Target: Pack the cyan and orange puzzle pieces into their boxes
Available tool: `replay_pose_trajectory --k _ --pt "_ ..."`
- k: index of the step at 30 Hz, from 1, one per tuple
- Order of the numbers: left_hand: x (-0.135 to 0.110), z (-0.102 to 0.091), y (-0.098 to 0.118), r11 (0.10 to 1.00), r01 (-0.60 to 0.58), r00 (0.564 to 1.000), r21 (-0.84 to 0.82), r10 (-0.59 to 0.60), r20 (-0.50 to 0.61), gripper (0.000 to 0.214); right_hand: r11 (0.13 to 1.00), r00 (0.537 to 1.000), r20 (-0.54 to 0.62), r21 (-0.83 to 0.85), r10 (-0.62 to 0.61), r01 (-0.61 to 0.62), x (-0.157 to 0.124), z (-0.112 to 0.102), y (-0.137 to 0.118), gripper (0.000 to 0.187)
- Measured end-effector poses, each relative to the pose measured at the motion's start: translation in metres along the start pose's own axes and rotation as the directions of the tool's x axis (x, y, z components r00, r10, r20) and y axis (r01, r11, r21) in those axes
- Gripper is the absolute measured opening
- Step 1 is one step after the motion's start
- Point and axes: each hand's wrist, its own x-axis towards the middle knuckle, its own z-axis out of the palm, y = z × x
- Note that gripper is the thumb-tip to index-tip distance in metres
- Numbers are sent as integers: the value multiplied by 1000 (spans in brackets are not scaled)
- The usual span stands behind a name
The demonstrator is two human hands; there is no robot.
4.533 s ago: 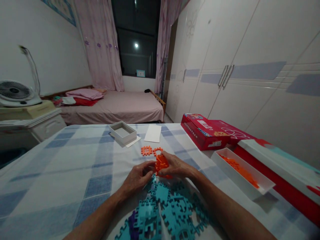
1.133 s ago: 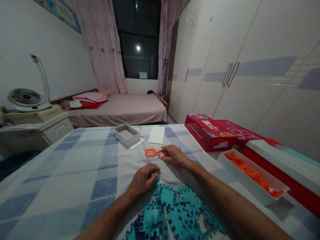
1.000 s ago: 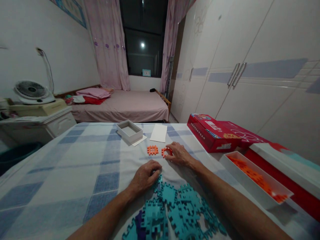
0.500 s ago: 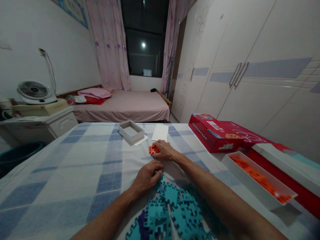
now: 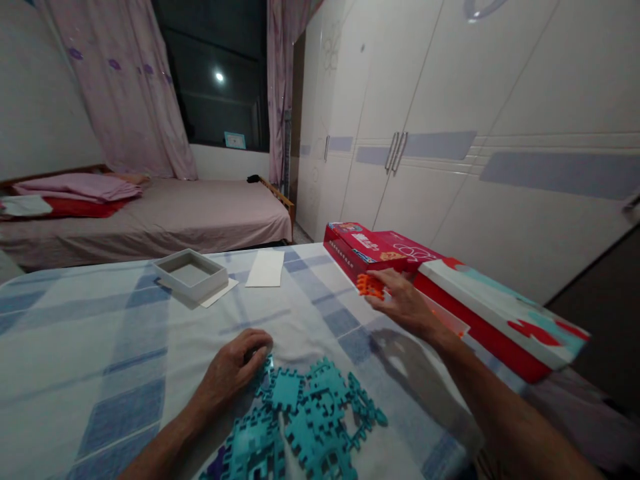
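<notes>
Since half a second ago, my right hand [image 5: 403, 305] has left the middle of the desk [image 5: 115, 347] and swung to centre right of the frame, carrying the orange pieces [image 5: 370, 285] with it. The fingers [image 5: 387, 277] are curled shut over the small orange stack, which now sits just in front of the red box [image 5: 370, 248] and beside the near end of the white tray [image 5: 453, 325].

My left hand [image 5: 235, 363] rests lower centre, fingers bent and pressing down on the edge of the teal pieces [image 5: 310, 413] spread on the desk. It pins them; I cannot tell whether it actually grips one.

To do this well, I judge the stack should stay pinched flat so that no piece slips out, and the wrist should clear the tray's rim before the fingers loosen. The left hand should hold the teal pile steady meanwhile.

Most of the tray is hidden behind my right hand and forearm, so I cannot see what lies in it. How many orange pieces I hold is hard to make out, as they blur together. The teal pile is cut off by the bottom edge, and a purple bit [image 5: 217, 467] barely shows there.
</notes>
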Motion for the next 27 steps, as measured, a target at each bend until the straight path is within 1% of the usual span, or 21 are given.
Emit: replay_pose_trajectory --k 2,3,4,6,9,12,15,18,19,21,23,24,25,27 --pt "0 -1 1 1000 14 1000 9 -14 4 31 990 991 -52 -67 120 -123 -22 -23 42 52" --pt "0 -1 1 1000 18 1000 15 -18 4 32 981 984 -47 -83 174 -177 -30 -31 59 51" --pt "0 -1 1 999 20 1000 25 -21 5 33 971 974 -33 -83 224 -226 -37 -35 72 53" --pt "0 -2 -1 998 29 1000 53 -29 -4 35 957 958 3 -58 286 -286 -43 -37 89 55" --pt "0 -2 -3 995 38 999 91 -36 -25 37 956 956 18 -15 292 -292 -36 -29 95 55" --pt "2 -2 -4 995 20 1000 97 -18 -19 39 962 962 -8 -6 273 -273 -24 -22 94 53" --pt "2 -2 -3 996 6 1000 89 -5 -20 40 961 959 -66 -12 274 -276 -23 -28 97 56" --pt "2 -3 -2 996 -5 1000 87 6 -12 41 950 950 -85 -66 301 -306 -37 -41 107 59" --pt "2 -3 -3 996 -5 1000 87 6 -8 41 943 948 -67 -97 313 -318 -43 -44 112 60" --pt "1 -2 -5 997 -2 1000 76 2 -5 40 932 943 8 -157 333 -328 -58 -48 122 59" --pt "1 -1 -7 998 1 1000 55 -1 -2 38 934 944 67 -182 324 -307 -69 -47 129 61" --pt "1 0 -8 999 4 1000 46 -4 -2 36 939 948 71 -180 309 -292 -73 -46 131 62" --pt "0 0 -7 999 6 1000 40 -6 -4 34 944 954 52 -173 294 -281 -75 -44 130 61" --pt "-1 1 -4 999 8 1000 31 -8 -10 31 957 966 -12 -132 259 -259 -72 -40 120 59"
